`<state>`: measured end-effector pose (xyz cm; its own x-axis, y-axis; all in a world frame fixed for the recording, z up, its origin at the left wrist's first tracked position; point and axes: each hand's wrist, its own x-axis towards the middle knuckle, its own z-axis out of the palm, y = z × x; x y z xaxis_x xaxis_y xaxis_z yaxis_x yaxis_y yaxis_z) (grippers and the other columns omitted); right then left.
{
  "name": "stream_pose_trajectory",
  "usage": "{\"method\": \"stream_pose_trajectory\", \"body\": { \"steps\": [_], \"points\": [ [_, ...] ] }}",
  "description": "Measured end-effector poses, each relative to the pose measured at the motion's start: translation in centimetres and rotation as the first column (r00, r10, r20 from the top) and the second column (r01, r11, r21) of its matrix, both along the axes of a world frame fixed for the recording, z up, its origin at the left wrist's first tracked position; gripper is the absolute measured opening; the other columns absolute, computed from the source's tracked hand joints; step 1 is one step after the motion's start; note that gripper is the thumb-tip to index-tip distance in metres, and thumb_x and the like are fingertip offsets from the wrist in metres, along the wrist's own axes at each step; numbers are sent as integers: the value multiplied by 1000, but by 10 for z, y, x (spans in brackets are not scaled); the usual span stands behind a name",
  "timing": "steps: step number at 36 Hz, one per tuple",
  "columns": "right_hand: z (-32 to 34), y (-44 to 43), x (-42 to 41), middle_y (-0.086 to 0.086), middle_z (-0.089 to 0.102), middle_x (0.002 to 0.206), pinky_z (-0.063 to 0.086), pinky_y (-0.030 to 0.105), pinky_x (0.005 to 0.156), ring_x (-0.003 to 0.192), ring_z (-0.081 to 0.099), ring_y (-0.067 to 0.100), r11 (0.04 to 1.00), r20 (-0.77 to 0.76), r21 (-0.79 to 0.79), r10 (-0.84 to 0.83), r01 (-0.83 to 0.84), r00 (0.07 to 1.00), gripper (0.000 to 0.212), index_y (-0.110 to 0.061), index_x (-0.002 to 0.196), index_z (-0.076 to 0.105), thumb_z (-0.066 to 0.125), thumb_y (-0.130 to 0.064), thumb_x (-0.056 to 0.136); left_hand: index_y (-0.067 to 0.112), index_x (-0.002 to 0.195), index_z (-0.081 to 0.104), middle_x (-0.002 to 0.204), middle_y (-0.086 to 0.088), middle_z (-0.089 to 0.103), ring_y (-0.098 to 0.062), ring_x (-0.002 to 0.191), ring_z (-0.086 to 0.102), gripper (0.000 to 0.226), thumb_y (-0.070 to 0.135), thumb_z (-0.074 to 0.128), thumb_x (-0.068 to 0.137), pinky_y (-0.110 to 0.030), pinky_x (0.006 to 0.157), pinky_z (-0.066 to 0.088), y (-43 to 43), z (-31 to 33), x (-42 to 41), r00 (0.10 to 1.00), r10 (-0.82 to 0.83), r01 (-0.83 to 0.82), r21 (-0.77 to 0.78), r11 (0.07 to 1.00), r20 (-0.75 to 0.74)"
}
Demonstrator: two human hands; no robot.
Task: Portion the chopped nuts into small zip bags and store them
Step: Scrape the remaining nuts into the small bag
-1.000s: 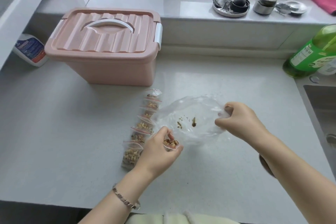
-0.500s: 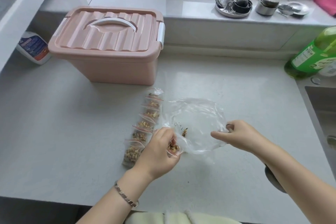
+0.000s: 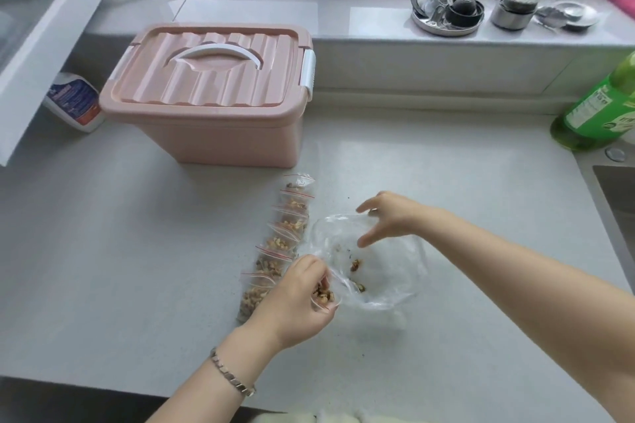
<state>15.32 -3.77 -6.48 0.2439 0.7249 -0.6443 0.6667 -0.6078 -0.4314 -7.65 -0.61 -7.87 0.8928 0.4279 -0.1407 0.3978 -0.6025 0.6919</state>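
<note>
While the left hand point(image 3: 295, 302) pinched a small zip bag point(image 3: 323, 295) of chopped nuts between curled fingers and thumb, tight against the near rim of a large clear plastic bag point(image 3: 385, 271) lying on the grey countertop point(image 3: 137, 251), the right hand point(image 3: 391, 218) hung over that bag's far rim with fingers spread; I could not tell from my feed whether they touched the film. Only a few nut pieces point(image 3: 355, 265) lay inside the large bag.

I judged the main risk to be a spill. The small bag looked unsealed and tilted, and the limp film beside it could slump and scatter the remnants on the counter. The left wrist also sat just beside the nearest of the filled bags and could nudge it out of line.

That row of filled zip bags point(image 3: 285, 233) lay overlapped just left of the large bag. Its long axis ran from the near left toward the closed pink storage box point(image 3: 206, 106), with each red zip strip facing the box. The held bag's mouth appeared to face the large bag.
</note>
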Motion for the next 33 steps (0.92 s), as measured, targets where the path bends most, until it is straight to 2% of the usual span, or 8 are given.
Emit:
{"method": "stream_pose_trajectory", "body": {
  "steps": [7,12,15,19,23,27,31,33],
  "points": [
    [-40,16,-9,0,58,123,43,27,94,110,56,20,992,-89,-124,4,-15,996,67,-16,128,51,78,-33,69,18,78,41,81,15,36,-2,82,37,20,22,61,77,-14,71,33,-2,-10,-1,1000,3,-3,0,1000,-30],
    [-44,16,-10,1,60,79,42,25,62,70,55,17,995,-82,-101,-2,-7,997,20,-13,78,59,73,-28,74,19,76,39,81,14,37,0,81,36,21,20,60,77,-13,70,33,-2,-12,1,999,22,-23,-15,1000,-30],
    [-29,9,-6,-1,40,59,28,25,50,53,38,14,995,-101,-3,-95,95,990,33,-17,57,40,66,-22,77,18,76,40,82,13,38,-4,81,37,19,21,59,77,-18,72,36,0,-12,2,999,31,-31,-2,1000,-25],
    [3,-9,2,6,59,80,45,28,66,77,56,22,964,-53,198,-171,179,984,14,-12,84,64,68,-24,79,22,75,40,83,14,39,-2,82,38,22,22,62,77,-19,76,37,0,-9,6,998,60,-60,10,998,13],
    [27,-33,6,-3,55,65,35,23,54,65,48,16,913,-2,352,-219,205,976,7,-16,73,60,63,-19,79,19,77,44,87,7,46,-6,85,40,19,20,63,78,-17,78,35,-1,1,12,995,67,-67,2,998,73],
    [49,-52,4,-10,53,61,34,21,53,58,46,6,864,23,451,-260,222,965,24,-27,61,50,60,-14,79,13,78,47,93,-1,51,-10,90,43,17,21,61,74,-15,79,34,-2,12,18,989,66,-69,14,998,131],
    [65,-60,1,-1,59,67,39,28,59,66,52,19,771,110,607,-322,193,940,5,-11,75,62,60,-9,79,11,79,48,96,-2,52,-12,93,44,18,17,65,73,-12,80,33,-1,25,26,982,57,-66,46,997,182],
    [69,-62,-2,-6,51,62,35,25,56,63,45,19,778,140,605,-310,166,940,14,-14,68,55,58,-5,77,13,80,47,98,-3,53,-11,95,44,20,15,66,74,-12,80,33,0,32,29,977,52,-64,49,997,209]
  ]
}}
